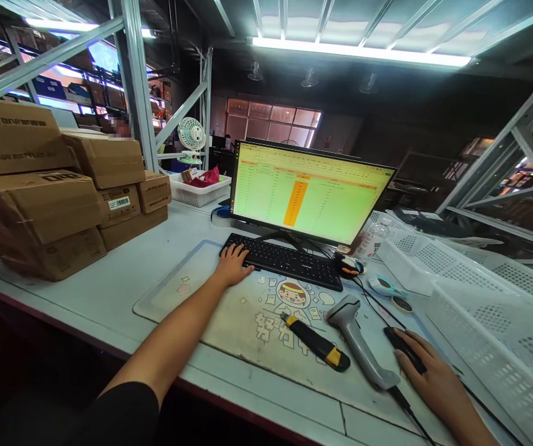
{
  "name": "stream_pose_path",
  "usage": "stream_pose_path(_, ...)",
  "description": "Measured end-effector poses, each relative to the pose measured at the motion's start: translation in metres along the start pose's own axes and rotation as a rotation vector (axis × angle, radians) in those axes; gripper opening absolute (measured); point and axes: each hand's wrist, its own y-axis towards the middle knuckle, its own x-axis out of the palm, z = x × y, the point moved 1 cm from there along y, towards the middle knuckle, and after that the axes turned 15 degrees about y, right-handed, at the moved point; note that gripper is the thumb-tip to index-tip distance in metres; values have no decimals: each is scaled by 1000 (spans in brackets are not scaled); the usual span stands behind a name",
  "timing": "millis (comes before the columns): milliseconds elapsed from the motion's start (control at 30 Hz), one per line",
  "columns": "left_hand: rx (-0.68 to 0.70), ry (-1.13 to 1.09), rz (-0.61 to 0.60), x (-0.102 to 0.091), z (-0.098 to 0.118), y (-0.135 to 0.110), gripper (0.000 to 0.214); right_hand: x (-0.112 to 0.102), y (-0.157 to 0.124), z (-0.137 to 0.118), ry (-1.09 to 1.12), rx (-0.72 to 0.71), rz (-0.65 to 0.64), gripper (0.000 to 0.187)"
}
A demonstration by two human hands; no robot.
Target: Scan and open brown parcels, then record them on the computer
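Note:
My left hand (233, 266) rests with fingers spread on the left end of a black keyboard (289, 261). At the right, my right hand (427, 365) is wrapped over a black computer mouse (405, 349). Between the hands, on a printed desk mat (243, 337), lie a black and yellow utility knife (315, 341) and a grey barcode scanner (362, 344) with a cable. Behind the keyboard stands a monitor (266, 192) showing a spreadsheet with one orange column.
Cardboard boxes (38, 204) are stacked at the left of the table. White perforated baskets (480, 322) line the right side. A plastic bottle (374, 238) and a roll of tape (402, 304) sit near the monitor. A white basket (201, 192) and a fan (192, 134) are behind.

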Motion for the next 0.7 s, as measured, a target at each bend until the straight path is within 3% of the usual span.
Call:
stream_pose_path(167, 7, 13, 4, 4, -1, 2, 67, 2, -1, -2, -5, 13, -8, 58)
stream_pose_path(433, 12, 41, 11, 12, -3, 3, 68, 1, -4, -11, -69, 158, 47, 62)
stream_pose_path(700, 8, 54, -2, 10, -3, 4, 68, 1, -6, -16, -46, 159, 70, 57)
